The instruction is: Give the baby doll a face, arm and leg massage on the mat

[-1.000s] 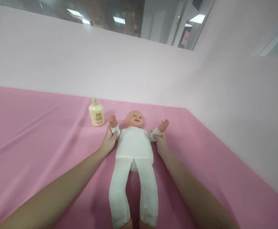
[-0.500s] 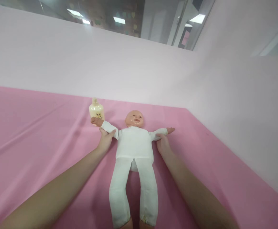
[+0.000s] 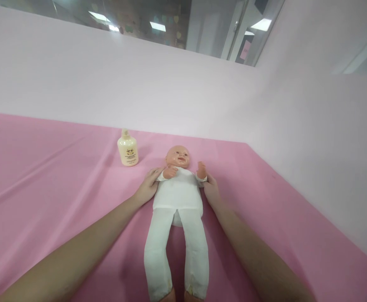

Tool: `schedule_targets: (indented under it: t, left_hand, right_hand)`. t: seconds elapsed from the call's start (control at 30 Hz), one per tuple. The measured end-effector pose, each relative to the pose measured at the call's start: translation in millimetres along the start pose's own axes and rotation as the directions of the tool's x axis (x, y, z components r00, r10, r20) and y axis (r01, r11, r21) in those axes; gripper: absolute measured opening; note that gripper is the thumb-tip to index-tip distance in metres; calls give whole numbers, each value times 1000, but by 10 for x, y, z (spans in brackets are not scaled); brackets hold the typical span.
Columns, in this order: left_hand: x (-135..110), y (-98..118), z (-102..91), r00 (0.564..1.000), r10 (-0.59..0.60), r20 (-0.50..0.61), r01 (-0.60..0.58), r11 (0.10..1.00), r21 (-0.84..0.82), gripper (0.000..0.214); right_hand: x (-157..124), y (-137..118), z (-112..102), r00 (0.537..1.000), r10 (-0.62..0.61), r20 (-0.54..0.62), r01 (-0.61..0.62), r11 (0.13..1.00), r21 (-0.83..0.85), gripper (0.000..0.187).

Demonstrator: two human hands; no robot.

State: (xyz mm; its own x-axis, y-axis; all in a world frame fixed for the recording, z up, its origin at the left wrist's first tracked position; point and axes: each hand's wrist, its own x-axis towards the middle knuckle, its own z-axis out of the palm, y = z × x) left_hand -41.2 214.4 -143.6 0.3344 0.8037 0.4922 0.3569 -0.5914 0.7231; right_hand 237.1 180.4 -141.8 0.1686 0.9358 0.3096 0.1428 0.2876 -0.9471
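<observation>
A baby doll (image 3: 177, 197) in a white suit lies on its back on the pink sheet (image 3: 45, 201), head away from me. My left hand (image 3: 148, 187) grips the doll's arm on the left side and holds it folded over the chest. My right hand (image 3: 211, 191) grips the other arm, bent upward beside the doll's head. Both of the doll's small hands are near its chin.
A cream lotion bottle (image 3: 127, 149) stands upright on the sheet just left of the doll's head. A pale pink wall (image 3: 183, 96) rises behind the sheet and along its right side.
The doll's arms were bent up, then spread out to the sides, and are now folded in over its chest. My hands moved inward with them.
</observation>
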Motion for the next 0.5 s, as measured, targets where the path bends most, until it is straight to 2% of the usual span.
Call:
schedule_targets:
  t: [0.1,0.2,0.37,0.5]
  left_hand:
    - [-18,-5,-9,997,52,61,-59,991,117,60]
    - [-26,-30,-12,996,45,72,-56,985,166,64]
    - [-20,-28,-23,995,56,82,-69,982,176,67]
    - [-20,-5,-33,996,52,74,-63,985,158,63]
  right_hand:
    - [-21,-84,25,988,-119,97,133,979,-154,54]
    - [-30,-126,37,978,-158,138,188,952,-240,59]
    - [-36,-150,37,977,-157,141,191,943,-271,59]
    - [-46,-156,43,991,-95,95,113,972,-208,53]
